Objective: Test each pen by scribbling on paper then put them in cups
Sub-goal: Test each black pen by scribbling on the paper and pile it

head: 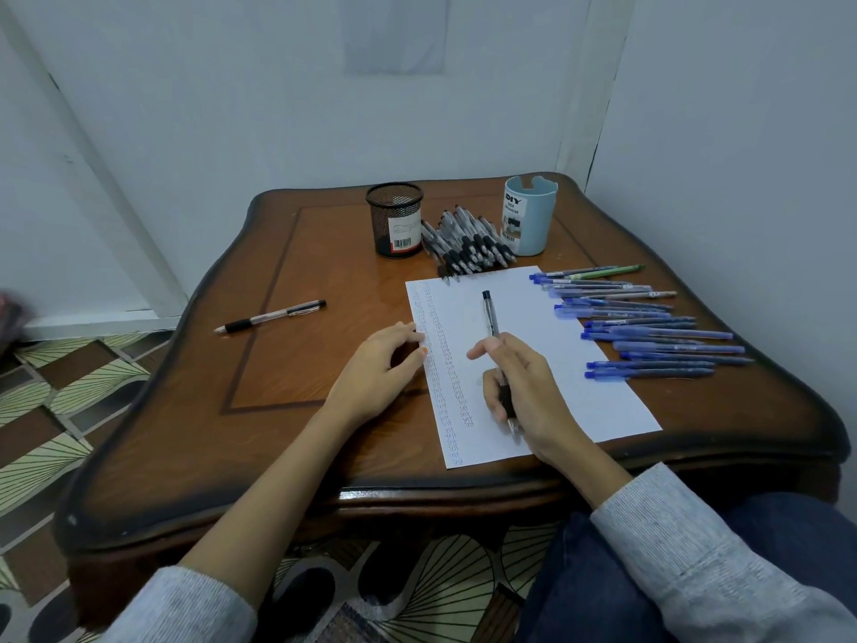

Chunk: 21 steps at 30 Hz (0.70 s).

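My right hand [528, 387] grips a black-capped clear pen [490, 315], its tip down on the white paper [552, 327] near two columns of scribbles [445, 364]. My left hand [380, 364] rests on the table with its fingertips on the paper's left edge, fingers loosely curled and holding nothing. A black mesh cup [395, 219] and a light blue cup [529, 214] stand at the back. Between them lies a pile of black pens [468, 245]. Several blue pens [649, 327] lie in a row right of the paper. One black pen [271, 316] lies alone at the left.
The wooden table [287, 373] has a curved raised rim and stands in a corner between white walls. A patterned floor [60, 401] shows at the left and below. My knee in dark denim [695, 573] is at the lower right.
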Each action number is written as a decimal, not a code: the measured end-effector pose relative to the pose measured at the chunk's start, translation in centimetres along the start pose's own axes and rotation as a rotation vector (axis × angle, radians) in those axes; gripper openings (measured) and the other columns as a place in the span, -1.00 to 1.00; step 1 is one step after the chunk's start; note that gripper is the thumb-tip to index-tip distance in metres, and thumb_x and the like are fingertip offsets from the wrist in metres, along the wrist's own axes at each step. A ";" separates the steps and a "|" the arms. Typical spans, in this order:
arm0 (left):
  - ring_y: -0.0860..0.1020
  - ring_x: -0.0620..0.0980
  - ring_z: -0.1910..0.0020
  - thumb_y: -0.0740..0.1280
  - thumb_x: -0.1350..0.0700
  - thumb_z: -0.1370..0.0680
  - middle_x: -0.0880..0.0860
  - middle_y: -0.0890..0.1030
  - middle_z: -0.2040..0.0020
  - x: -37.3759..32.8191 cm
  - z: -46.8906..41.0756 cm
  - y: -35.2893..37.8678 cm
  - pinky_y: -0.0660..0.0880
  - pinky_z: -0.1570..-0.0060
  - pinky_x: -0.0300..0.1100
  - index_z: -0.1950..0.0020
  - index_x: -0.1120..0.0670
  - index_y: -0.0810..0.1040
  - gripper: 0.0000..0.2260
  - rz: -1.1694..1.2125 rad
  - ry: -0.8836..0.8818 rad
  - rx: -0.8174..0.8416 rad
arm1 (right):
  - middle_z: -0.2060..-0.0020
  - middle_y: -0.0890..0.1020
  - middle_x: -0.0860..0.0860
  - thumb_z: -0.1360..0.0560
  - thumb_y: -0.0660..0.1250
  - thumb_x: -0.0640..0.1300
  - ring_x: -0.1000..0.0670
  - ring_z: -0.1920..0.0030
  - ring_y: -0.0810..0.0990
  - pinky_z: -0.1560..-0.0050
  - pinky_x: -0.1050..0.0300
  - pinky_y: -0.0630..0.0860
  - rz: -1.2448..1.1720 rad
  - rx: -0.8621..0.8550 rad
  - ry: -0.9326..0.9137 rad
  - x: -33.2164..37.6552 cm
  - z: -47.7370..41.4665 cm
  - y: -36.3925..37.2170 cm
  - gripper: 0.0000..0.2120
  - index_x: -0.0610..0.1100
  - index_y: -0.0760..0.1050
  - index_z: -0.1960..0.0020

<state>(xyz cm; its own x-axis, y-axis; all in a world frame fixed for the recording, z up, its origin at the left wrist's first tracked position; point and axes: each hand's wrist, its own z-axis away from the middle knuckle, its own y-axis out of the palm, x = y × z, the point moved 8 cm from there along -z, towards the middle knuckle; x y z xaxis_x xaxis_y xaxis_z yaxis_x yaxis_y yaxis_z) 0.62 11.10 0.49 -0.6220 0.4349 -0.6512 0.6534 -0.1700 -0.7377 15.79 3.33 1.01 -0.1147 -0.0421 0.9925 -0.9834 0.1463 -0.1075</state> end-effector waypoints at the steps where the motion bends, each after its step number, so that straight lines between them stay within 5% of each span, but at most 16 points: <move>1: 0.23 -0.11 -0.47 0.22 0.03 -0.62 0.00 0.38 -0.45 0.0 0.0 0.0 0.15 -0.37 -0.20 -0.36 0.06 0.48 -0.68 -0.014 0.001 0.004 | 0.57 0.40 -0.02 -0.66 0.08 -0.01 0.07 0.55 0.31 0.51 0.25 0.29 -0.008 0.013 -0.001 0.0 0.0 0.2 -0.73 -0.12 0.49 -0.04; 9: 0.10 -0.12 -0.52 0.18 -0.07 -0.62 -0.03 0.23 -0.53 -0.2 -0.3 0.7 0.02 -0.48 -0.17 -0.46 0.00 0.33 -0.58 -0.171 0.032 0.069 | 0.27 0.47 -0.12 -0.56 0.14 -0.38 0.07 0.41 0.46 0.37 0.20 0.45 -0.005 0.144 0.084 -0.4 -1.7 0.7 -0.60 -0.05 0.46 -0.30; 13: 0.05 -0.16 -0.52 0.16 -0.10 -0.62 -0.07 0.18 -0.54 -0.3 -0.4 0.9 -0.06 -0.45 -0.25 -0.49 -0.03 0.28 -0.55 -0.175 0.043 0.085 | 0.21 0.58 -0.01 -0.53 0.33 -0.27 0.09 0.26 0.54 0.26 0.37 0.51 0.259 0.025 0.021 1.8 -5.8 -1.8 -0.65 -0.09 0.50 -0.30; 21: 0.06 -0.23 -0.50 0.19 -0.15 -0.60 -0.14 0.16 -0.53 0.4 -0.8 0.8 -0.03 -0.41 -0.32 -0.47 -0.09 0.30 -0.55 -0.118 0.035 0.084 | 0.05 0.66 -0.17 -0.45 0.45 -0.28 0.04 0.14 0.54 0.04 0.28 0.46 0.614 -0.179 -0.120 5.6 -15.8 -3.8 -0.73 -0.29 0.59 -0.14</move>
<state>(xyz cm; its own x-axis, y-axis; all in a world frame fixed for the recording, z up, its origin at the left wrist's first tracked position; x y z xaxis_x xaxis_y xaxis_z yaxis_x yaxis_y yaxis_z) 1.25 11.85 -0.28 -0.6759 0.4866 -0.5535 0.5374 -0.1885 -0.8220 21.10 18.15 7.86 -0.6733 -0.0073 0.7394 -0.6966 0.3413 -0.6310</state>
